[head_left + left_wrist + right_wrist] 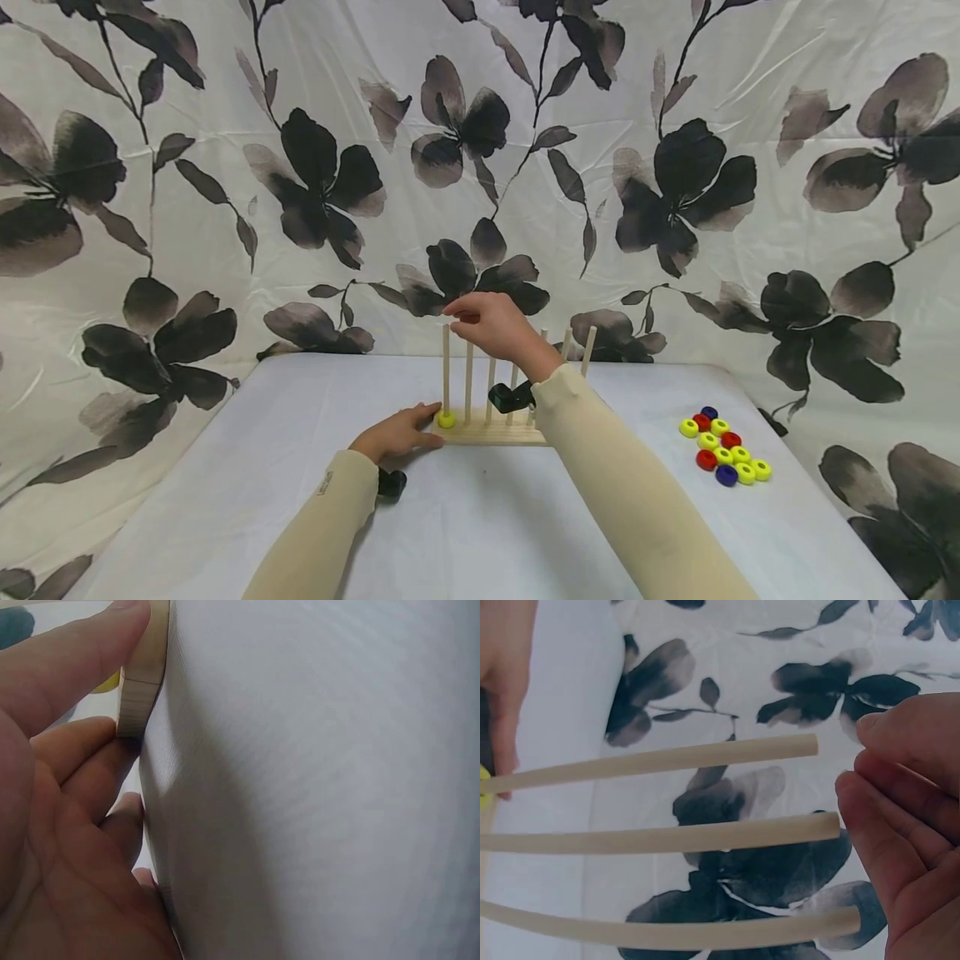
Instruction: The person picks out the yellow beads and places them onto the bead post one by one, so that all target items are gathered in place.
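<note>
A wooden peg stand with several upright pegs stands toward the back of the table. At the foot of its leftmost peg sits a yellow ring. My left hand holds the left end of the base, thumb along the front and fingers at the end; the left wrist view shows the wooden base between them. Just above the top of the leftmost peg is my right hand. In the right wrist view its loosely bent fingers hold nothing, and the peg tips lie just short of them.
On the table's right side lie several loose rings: yellow, red and dark blue. A white cloth covers the table. Behind it hangs a floral curtain. My right forearm crosses in front of the stand's right end.
</note>
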{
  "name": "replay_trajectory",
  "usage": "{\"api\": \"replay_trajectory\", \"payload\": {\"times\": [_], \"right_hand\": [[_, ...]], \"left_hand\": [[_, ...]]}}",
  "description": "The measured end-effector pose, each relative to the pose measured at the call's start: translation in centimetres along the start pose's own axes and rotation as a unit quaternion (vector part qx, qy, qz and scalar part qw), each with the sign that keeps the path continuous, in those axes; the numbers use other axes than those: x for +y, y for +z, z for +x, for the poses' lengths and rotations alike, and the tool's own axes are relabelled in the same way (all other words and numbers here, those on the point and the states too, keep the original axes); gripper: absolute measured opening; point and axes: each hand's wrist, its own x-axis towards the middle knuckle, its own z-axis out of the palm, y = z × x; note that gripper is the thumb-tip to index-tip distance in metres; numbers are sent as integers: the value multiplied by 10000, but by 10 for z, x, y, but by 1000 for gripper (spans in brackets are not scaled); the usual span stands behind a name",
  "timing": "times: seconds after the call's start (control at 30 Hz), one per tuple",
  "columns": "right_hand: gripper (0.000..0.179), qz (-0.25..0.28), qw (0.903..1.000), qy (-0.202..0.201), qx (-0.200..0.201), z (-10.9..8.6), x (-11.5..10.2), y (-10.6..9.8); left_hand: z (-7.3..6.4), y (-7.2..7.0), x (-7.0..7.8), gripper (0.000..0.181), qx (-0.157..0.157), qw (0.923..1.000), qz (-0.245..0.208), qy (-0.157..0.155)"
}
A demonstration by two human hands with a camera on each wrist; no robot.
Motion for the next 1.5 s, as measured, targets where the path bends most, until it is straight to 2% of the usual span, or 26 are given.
{"api": "replay_trajectory", "payload": {"times": [0.57, 0.93, 1.23, 1.5], "right_hand": [[30, 259, 9994, 2, 229, -32, 18, -22], [33, 466, 9982, 196, 320, -63, 33, -41], [33, 464, 9973, 404, 393, -92, 52, -56], [29, 574, 9947, 410, 742, -115, 77, -64]], "left_hand": [[1, 0, -2, 79, 42, 9999, -124, 34], [0, -1, 2, 78, -1, 9998, -191, -95], [0, -1, 2, 78, 49, 9998, -149, -102], [2, 1, 1, 78, 71, 9996, -205, -160]]}}
